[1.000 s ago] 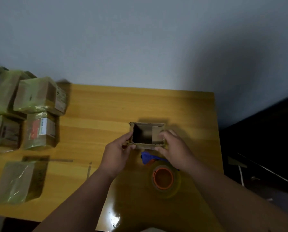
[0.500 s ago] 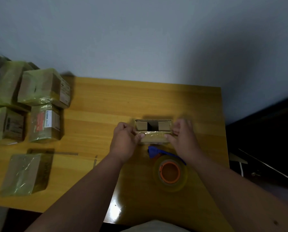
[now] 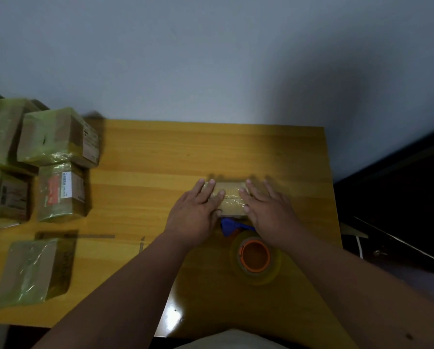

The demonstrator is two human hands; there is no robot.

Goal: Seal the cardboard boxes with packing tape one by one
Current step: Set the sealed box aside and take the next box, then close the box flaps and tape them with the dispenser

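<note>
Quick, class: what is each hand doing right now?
Left hand: open, fingers flat on the small cardboard box.
Right hand: open, fingers flat on the same box.

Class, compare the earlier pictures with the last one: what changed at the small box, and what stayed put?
The small box, open a second ago, is now closed. The left hand and right hand dropped their grip on its sides and press flat on top. The tape roll and wrapped boxes kept their places.
</note>
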